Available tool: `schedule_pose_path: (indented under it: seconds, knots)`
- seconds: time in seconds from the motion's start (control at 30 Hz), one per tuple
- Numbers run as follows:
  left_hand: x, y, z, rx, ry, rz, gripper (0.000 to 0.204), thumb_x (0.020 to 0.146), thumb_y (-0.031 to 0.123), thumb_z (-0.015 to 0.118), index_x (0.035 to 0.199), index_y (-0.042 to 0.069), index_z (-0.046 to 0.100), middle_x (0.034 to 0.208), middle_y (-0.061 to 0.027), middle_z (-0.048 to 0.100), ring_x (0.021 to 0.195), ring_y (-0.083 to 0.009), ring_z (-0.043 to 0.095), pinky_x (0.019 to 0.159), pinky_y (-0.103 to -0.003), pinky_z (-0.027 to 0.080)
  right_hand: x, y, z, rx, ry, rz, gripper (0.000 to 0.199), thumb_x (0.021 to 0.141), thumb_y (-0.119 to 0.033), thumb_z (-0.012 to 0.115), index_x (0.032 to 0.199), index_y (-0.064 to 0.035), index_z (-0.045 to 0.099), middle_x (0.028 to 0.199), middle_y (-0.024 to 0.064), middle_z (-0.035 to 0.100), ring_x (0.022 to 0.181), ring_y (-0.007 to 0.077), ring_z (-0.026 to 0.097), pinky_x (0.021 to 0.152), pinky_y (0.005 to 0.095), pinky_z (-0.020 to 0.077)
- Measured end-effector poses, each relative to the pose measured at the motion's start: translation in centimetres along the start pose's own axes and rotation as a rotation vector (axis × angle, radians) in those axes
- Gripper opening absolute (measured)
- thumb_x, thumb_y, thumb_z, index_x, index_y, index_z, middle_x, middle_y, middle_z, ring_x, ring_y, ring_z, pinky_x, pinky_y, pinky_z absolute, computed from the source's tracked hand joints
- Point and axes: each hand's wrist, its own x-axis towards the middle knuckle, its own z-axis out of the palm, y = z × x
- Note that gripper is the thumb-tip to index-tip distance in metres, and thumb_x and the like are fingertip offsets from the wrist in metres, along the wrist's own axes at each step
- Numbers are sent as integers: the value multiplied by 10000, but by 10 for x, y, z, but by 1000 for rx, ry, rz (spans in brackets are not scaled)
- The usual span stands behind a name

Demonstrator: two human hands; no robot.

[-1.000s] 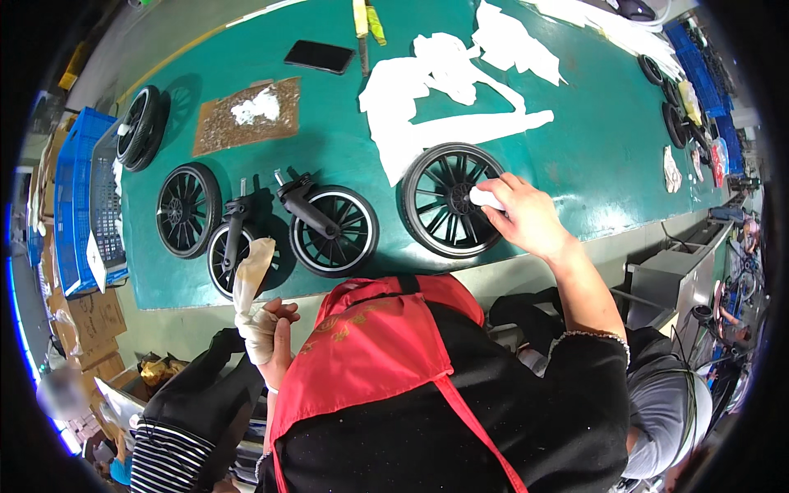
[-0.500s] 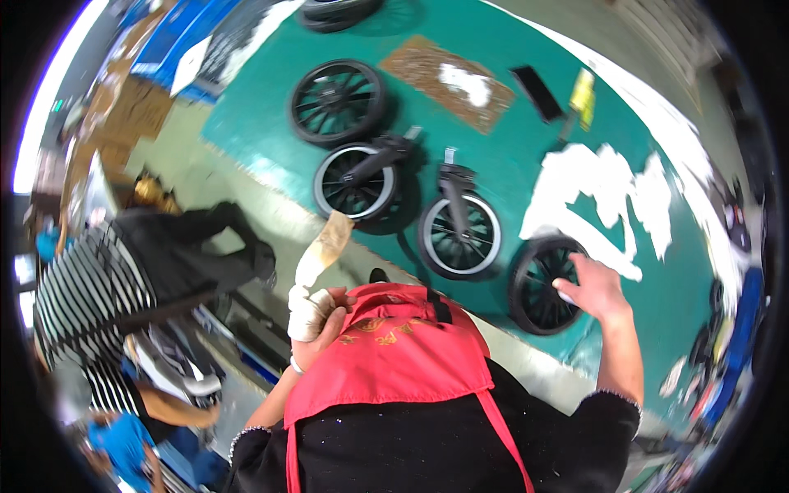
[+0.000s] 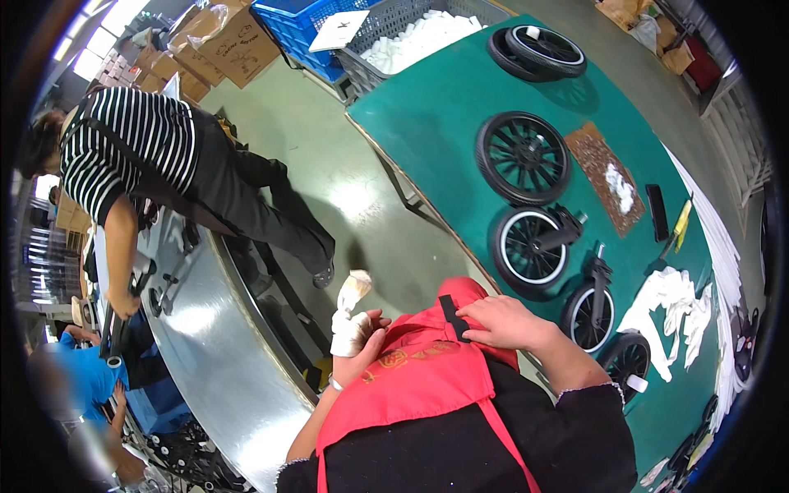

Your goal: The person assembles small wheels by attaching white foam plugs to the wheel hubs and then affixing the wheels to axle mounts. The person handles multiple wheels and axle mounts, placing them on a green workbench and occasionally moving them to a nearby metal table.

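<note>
My left hand (image 3: 362,343) is closed around a white-wrapped thing with a flat tan tip (image 3: 355,287), held upright left of my red apron (image 3: 411,374). What lies under the wrapping is hidden. My right hand (image 3: 505,322) is over the apron, its bent fingers apart and their tips at a black strap (image 3: 454,319); nothing shows in it. Nearest to it on the green table stand a wheel with a fork (image 3: 590,316) and a black wheel (image 3: 626,361) with a white block (image 3: 636,383) at its hub. Another forked wheel (image 3: 530,246) lies farther off.
The green table (image 3: 427,107) also bears a large wheel (image 3: 524,158), stacked wheels (image 3: 538,53), a brown board (image 3: 608,177), a phone-like slab (image 3: 657,212), a yellow-handled tool (image 3: 682,223) and white cloth (image 3: 666,308). A person in stripes (image 3: 148,135) bends over a metal table (image 3: 205,329) at left.
My right hand has left the black wheel and come to my apron; a white block now shows at that wheel's hub. The view has turned left. The left hand keeps its hold.
</note>
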Motion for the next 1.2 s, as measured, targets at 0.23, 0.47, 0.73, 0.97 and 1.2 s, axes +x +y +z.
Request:
schedule_pose_path:
  seconds: [0.23, 0.47, 0.73, 0.97, 1.2]
  knots:
    - [174, 46, -77, 408, -97, 210, 546, 930, 8, 614, 1435, -33, 412, 1287, -108, 570, 1194, -181, 540, 980, -314, 428, 119, 20, -66, 15, 172, 44, 402, 919, -314, 634, 1246, -83, 600, 1141, 127, 664, 1094, 326, 614, 968, 437, 467]
    - [364, 120, -109, 716, -115, 450, 655, 801, 103, 765, 1376, -29, 481, 1276, -155, 579, 1050, -230, 624, 846, -330, 491, 306, 80, -148, 462, 700, 86, 310, 896, -151, 650, 1197, -82, 619, 1136, 114, 662, 1030, 286, 653, 863, 391, 532]
    - [573, 183, -97, 877, -337, 599, 714, 758, 24, 757, 1398, -42, 448, 1526, -254, 323, 1196, -339, 602, 893, -385, 522, 499, 155, -273, 1372, 914, 314, 709, 922, -218, 707, 1499, -88, 317, 1448, 177, 431, 1248, 257, 514, 1002, 401, 461]
    - [825, 153, -23, 1550, -504, 332, 886, 644, 370, 839, 1365, -8, 488, 1334, -224, 520, 1203, -365, 532, 1020, -433, 425, 601, 232, -315, 520, 846, 836, 947, 731, -125, 771, 1522, -108, 252, 1530, 237, 290, 1365, 422, 380, 1124, 437, 390]
    - [973, 55, -18, 1059, -211, -477, 1274, 632, 778, 725, 1468, -102, 341, 1484, -238, 436, 1298, -311, 513, 1068, -364, 411, 651, 327, -318, 1222, 975, 1442, 1229, 699, -523, 825, 1588, -124, 76, 1594, 274, 116, 1461, 435, 220, 1177, 461, 294]
